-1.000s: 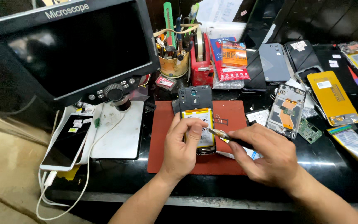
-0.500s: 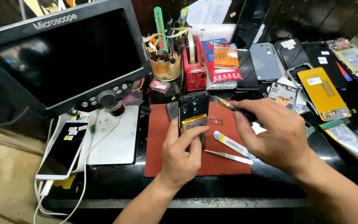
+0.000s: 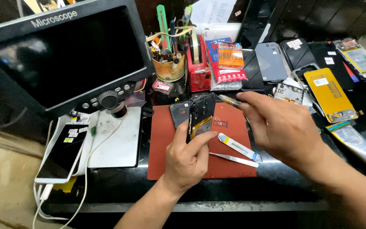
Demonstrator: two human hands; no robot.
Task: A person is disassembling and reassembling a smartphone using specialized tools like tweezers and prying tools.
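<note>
In the head view, the left hand (image 3: pixel 187 159) holds an opened phone (image 3: pixel 200 116) upright on its edge over the red mat (image 3: pixel 162 140), thumb and fingers closed around its lower part. The right hand (image 3: pixel 282 127) is closed on a thin tool (image 3: pixel 229 101), whose tip is near the upper edge of the phone. I think the tip should work gently and the phone should be kept steady, because the inside parts look delicate. Two flat pry tools (image 3: pixel 238 148) lie on the mat, between the hands.
</note>
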